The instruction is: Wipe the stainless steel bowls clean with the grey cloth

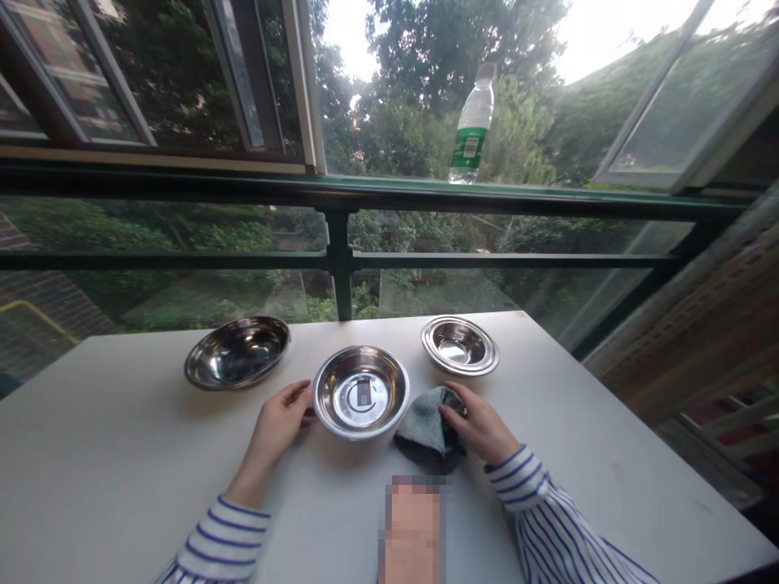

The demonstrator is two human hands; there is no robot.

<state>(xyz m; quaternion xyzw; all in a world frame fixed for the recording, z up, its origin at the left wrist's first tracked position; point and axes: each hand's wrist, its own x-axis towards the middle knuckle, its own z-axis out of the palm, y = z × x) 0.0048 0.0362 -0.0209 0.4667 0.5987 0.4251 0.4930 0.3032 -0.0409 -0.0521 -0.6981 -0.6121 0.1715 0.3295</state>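
Observation:
A round stainless steel bowl (332, 414) with a small dark label on its inside bottom stands in the middle of the white table. My left hand (283, 426) grips its left rim, thumb at the edge and the other fingers partly hidden against the side. On the bowl's right, my right hand (480, 426) pinches a grey, dark-edged cloth (426, 426) between thumb and fingers. The cloth hangs in a bunch close against the bowl's right side; whether it touches the metal I cannot tell.
A wider steel bowl (237, 353) sits at the back left of the table (134, 454), and a smaller wide-rimmed one (461, 346) at the back right. Behind runs a dark green railing (389, 195). A plastic bottle (471, 134) stands on it. Pixelation covers the front middle.

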